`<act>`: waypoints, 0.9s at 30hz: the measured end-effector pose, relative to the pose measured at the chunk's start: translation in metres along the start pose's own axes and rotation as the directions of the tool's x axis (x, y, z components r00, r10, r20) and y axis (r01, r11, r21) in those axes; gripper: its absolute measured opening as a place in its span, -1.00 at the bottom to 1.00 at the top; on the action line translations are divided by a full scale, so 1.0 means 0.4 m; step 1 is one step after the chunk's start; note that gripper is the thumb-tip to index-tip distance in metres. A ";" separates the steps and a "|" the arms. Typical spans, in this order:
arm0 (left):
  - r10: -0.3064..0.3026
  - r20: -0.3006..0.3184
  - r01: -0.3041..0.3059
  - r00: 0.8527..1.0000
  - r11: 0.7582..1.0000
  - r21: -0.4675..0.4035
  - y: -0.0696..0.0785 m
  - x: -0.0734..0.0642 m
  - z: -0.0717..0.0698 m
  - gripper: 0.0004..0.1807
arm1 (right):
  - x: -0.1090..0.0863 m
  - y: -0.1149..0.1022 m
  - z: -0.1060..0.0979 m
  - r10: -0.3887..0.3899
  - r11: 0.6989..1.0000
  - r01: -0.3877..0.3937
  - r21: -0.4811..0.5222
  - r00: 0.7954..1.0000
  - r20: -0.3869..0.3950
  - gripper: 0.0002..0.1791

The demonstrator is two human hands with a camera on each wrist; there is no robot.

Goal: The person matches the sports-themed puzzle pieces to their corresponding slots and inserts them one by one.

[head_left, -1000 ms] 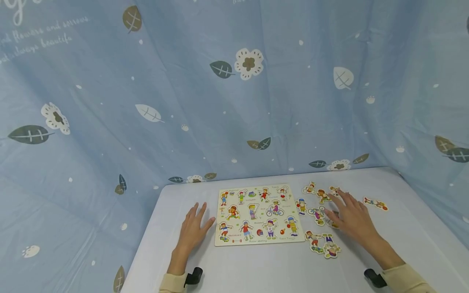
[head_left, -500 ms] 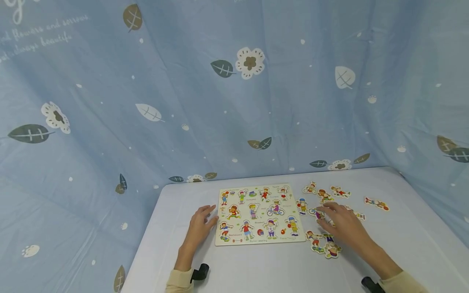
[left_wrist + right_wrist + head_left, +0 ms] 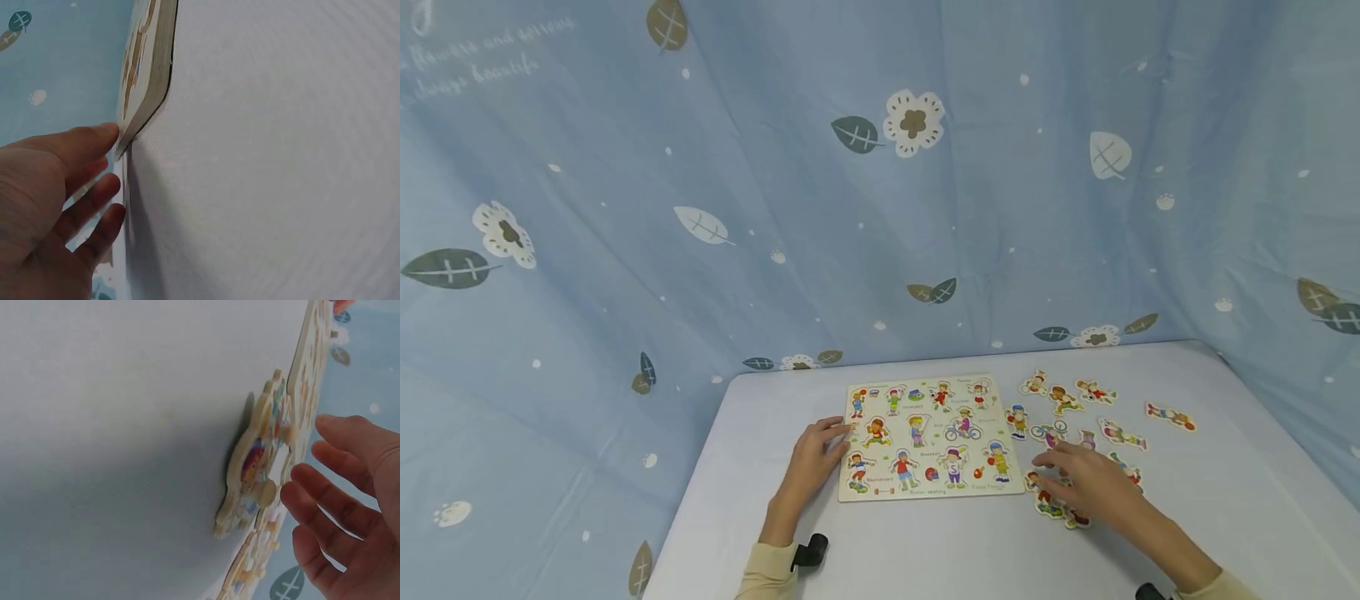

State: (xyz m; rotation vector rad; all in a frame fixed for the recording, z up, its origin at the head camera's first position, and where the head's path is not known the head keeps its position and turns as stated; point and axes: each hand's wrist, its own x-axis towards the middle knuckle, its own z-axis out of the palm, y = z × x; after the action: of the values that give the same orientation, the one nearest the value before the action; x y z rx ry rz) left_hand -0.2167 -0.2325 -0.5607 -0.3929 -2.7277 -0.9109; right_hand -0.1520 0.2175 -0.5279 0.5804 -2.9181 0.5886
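A wooden puzzle board (image 3: 931,492) printed with sports children lies flat on the table. My left hand (image 3: 808,458) is at its left edge, fingertips by the rim; in the left wrist view the thumb of the left hand (image 3: 56,181) lies by the board's corner (image 3: 147,100). To the board's right, my right hand (image 3: 1097,487) hovers above loose puzzle pieces with fingers loosely bent, holding nothing. Beneath it are a skateboarder piece (image 3: 1041,498) and another, partly hidden piece (image 3: 1077,521). Seen from the right wrist, a piece (image 3: 253,456) with small wooden knobs is just beyond the fingertips.
Several more pieces are scattered right of the board, among them a cyclist piece (image 3: 1048,433), a runner piece (image 3: 1064,400) and a piece (image 3: 1170,417) lying farthest right. A blue patterned curtain (image 3: 880,208) rises behind the white table (image 3: 940,550).
My left hand has moved right and come up to the board's edge. My right hand has drawn back from the farther pieces to the nearer ones, uncovering several pieces.
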 end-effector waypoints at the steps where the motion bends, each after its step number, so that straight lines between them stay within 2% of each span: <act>1: 0.008 0.001 -0.008 1.000 1.000 0.004 -0.001 0.001 -0.002 -0.71 | 0.000 -0.001 0.000 0.000 1.000 0.000 0.009 1.000 0.016 -0.80; 10: -0.011 0.069 0.011 0.998 1.000 -0.001 -0.006 0.011 -0.014 -0.72 | -0.002 0.001 0.013 -0.080 0.996 0.076 0.055 0.995 0.058 -0.85; 16: -0.012 0.089 0.011 0.996 1.000 0.012 0.002 0.014 -0.019 -0.72 | 0.000 0.003 0.018 -0.087 0.994 0.082 0.071 0.994 0.062 -0.86; 27: 0.000 0.094 0.003 0.996 1.000 -0.031 0.006 0.009 -0.008 -0.72 | -0.003 0.010 0.028 -0.081 0.995 0.079 0.059 0.996 0.045 -0.89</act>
State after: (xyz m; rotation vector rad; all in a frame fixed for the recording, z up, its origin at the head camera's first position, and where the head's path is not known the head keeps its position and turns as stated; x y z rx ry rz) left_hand -0.2187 -0.2320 -0.5557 -0.4515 -2.8021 -0.9593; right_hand -0.1526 0.2168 -0.5398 0.7240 -2.9137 0.6596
